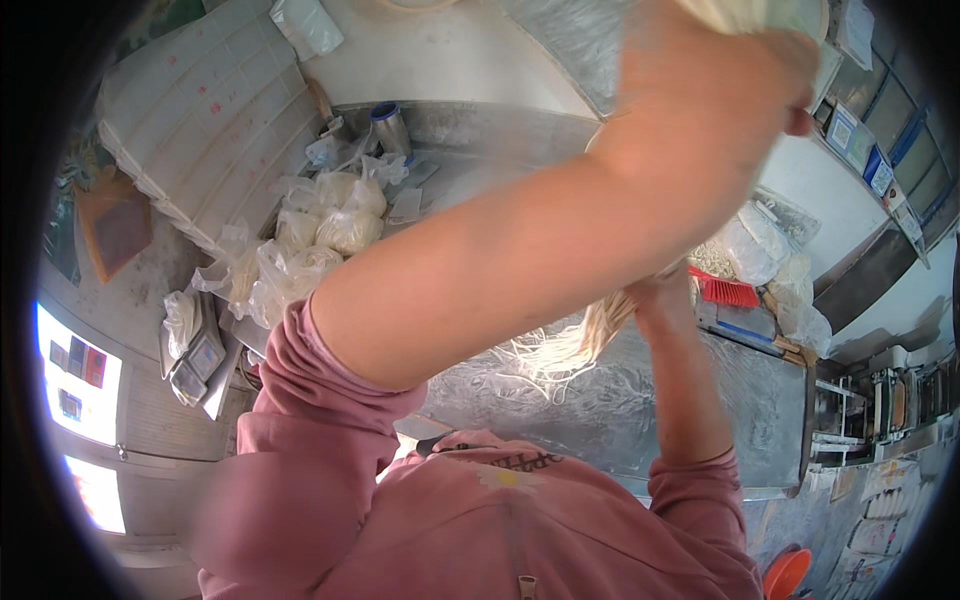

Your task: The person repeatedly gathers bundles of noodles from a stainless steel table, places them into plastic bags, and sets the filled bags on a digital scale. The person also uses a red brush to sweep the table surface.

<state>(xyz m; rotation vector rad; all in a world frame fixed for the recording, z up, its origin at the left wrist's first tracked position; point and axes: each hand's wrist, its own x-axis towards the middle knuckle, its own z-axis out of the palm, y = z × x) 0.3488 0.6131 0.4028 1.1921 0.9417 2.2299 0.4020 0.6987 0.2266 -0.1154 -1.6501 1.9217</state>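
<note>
My left arm reaches across the view to the upper right, close to the camera. My left hand is raised and blurred, bent round a pale bundle that looks like noodles, cut off by the top edge. Lower and partly behind the left forearm, my right hand grips a hank of fresh noodles. Its loose strands hang and spread on the floured metal worktop. The forearm hides the stretch between the two hands.
Plastic bags of noodles and a steel cylinder with a blue rim stand at the back left. A scale is at the far left. To the right lie a red brush, more bags and a blue-edged tool.
</note>
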